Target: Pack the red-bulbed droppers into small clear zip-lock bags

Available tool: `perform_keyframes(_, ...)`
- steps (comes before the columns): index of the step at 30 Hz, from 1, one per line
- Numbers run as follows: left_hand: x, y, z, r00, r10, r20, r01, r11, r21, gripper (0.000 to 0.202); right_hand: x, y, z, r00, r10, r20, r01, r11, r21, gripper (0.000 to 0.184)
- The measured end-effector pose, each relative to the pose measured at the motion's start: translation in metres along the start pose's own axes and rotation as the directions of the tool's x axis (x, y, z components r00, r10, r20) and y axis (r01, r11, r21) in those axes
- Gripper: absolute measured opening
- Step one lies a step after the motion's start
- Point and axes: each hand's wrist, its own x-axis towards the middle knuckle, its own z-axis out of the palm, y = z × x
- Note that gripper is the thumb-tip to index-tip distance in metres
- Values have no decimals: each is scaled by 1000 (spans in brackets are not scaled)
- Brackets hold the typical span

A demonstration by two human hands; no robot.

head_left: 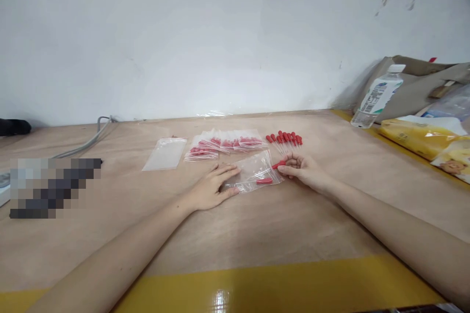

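A clear zip bag (247, 172) lies flat on the table with one red-bulbed dropper (264, 181) inside it. My left hand (216, 187) rests on the bag's left end, fingers spread and thumb apart. At the bag's right end, my right hand (299, 170) pinches another dropper by its red bulb (279, 164); its stem is hard to make out against the plastic. Just beyond that hand, several loose droppers (284, 138) lie bunched, red bulbs pointing away and thin clear stems towards me.
Filled bags with red bulbs (229, 145) lie overlapped behind my left hand, beside flat bags (165, 153). A grey cable (84, 143) and a blurred dark object (55, 188) are at left. At right stand a water bottle (378, 95), a grey bag (414, 90) and yellow packaging (418, 134).
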Motion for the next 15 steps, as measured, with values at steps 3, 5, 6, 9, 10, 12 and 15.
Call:
perform_keyframes(3,0,1,0,1000,12,13,-12,1000,7,51,4,4,-2,997,-71,32,76,974,-211,30)
perform_keyframes(5,0,1,0,1000,5,21,-6,1000,11,50,7,5,-5,994,-97,40,105,942,-320,31)
perform_keyframes(6,0,2,0,1000,1,24,-2,1000,13,48,9,5,-7,994,-104,32,109,927,-359,32)
perform_keyframes(9,0,3,0,1000,-1,28,0,1000,20,45,11,4,-12,993,-117,18,114,906,-408,35)
perform_keyframes(10,0,3,-1,1000,1,30,-2,1000,22,45,11,3,-12,993,-117,32,120,907,-403,36)
perform_keyframes(12,0,3,-1,999,6,35,-7,1000,23,44,10,1,-11,991,-117,72,135,922,-363,37)
perform_keyframes(15,1,3,-1,999,7,34,-8,1000,17,44,8,0,-5,985,-155,75,170,941,-291,36)
